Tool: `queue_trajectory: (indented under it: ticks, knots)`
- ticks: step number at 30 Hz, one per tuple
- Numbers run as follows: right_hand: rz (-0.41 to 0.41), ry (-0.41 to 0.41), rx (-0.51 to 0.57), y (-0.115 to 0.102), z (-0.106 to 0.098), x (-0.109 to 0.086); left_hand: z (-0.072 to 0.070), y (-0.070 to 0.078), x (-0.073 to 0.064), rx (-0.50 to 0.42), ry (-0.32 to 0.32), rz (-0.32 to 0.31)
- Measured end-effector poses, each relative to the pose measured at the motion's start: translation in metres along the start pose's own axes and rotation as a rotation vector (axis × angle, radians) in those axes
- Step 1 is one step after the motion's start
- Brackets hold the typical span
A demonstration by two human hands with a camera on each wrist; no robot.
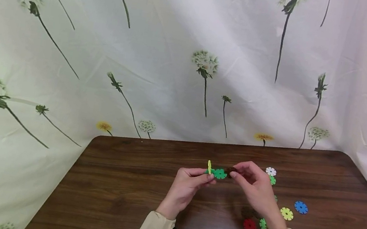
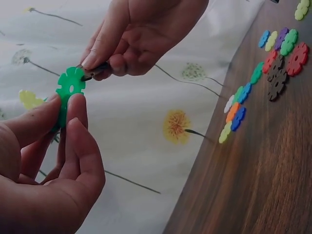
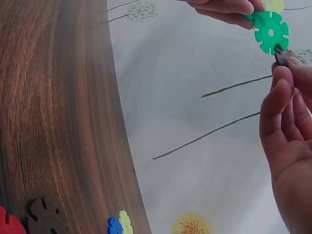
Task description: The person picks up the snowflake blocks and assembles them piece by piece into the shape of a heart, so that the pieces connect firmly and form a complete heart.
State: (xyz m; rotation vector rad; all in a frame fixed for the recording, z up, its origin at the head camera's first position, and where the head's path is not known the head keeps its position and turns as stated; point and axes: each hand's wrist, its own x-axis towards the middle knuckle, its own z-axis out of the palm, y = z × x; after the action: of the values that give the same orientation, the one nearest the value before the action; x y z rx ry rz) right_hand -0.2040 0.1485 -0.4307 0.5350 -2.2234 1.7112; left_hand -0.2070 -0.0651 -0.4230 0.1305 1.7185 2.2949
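My left hand point(image 1: 184, 189) pinches a small chain of notched plastic discs between thumb and fingers. A green disc point(image 3: 271, 32) faces the right wrist camera, its slots and centre hole in plain sight. On the chain's left end a yellow disc point(image 1: 209, 167) stands edge-on; another green piece between them is mostly covered by fingers. Opposite, my right hand point(image 1: 259, 191) pinches a dark brown disc point(image 3: 283, 57), whose edge meets the rim of the green disc. Fingertips hide much of the brown disc. Both hands are raised in front of me.
Loose discs lie on the wooden table point(image 1: 115, 191), mostly right of and beneath my right arm: white point(image 1: 270, 171), blue point(image 1: 301, 207), yellow point(image 1: 286, 213), red point(image 1: 249, 225) and several more. A white dandelion-print cloth point(image 1: 173, 89) hangs behind the table's far edge.
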Motion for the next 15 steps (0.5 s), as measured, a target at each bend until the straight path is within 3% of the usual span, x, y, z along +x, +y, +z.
queue_trajectory:
  ticks: [10,15]
  knots:
    - [-0.034,0.023,0.078,-0.0015,0.0070,-0.0005,0.0022,0.0003,0.0001,-0.033,0.026,-0.029]
    - [-0.011,0.037,0.090,0.0003,0.0088,-0.0001,0.0033,0.0014,-0.0003,-0.053,0.027,-0.030]
